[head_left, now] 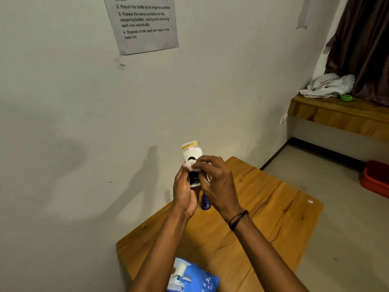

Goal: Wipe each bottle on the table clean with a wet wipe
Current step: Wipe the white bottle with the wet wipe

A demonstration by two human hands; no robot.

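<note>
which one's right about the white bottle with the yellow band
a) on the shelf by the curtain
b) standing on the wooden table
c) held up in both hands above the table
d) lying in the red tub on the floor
c: the left hand grips the white bottle up off the table, while the right hand pinches a wet wipe against it.

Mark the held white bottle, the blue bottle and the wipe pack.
white bottle (193, 152): head view, upper white part above the fingers
blue bottle (205, 202): head view, visible lower body
wipe pack (207, 280): head view, blue wrapper
</note>
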